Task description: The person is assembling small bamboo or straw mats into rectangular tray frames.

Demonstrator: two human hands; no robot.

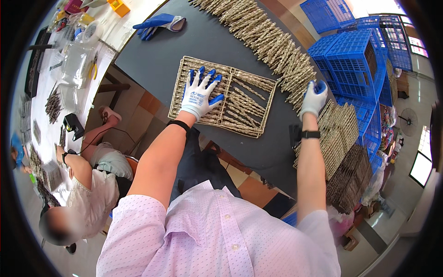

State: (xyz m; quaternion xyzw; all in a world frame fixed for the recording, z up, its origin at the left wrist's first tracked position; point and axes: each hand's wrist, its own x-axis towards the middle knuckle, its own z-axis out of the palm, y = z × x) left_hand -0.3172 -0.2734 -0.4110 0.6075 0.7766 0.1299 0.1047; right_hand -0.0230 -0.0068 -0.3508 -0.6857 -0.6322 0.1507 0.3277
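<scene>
A rectangular woven frame with a beige twisted rim and a middle bar lies tilted on the dark table. Twisted strands fill its left half closely. In the right half, several strands lie with gaps between them. My left hand, in a white glove with blue coating, rests on the left half with its fingers spread. At the near end of a long row of loose twisted strands, my right hand, gloved alike, has curled fingers. What they hold, if anything, is hidden.
A spare blue-and-white glove lies on the dark table's far left. Stacked woven panels stand to the right, with blue plastic crates behind. At left, a person sits by a white table holding pliers.
</scene>
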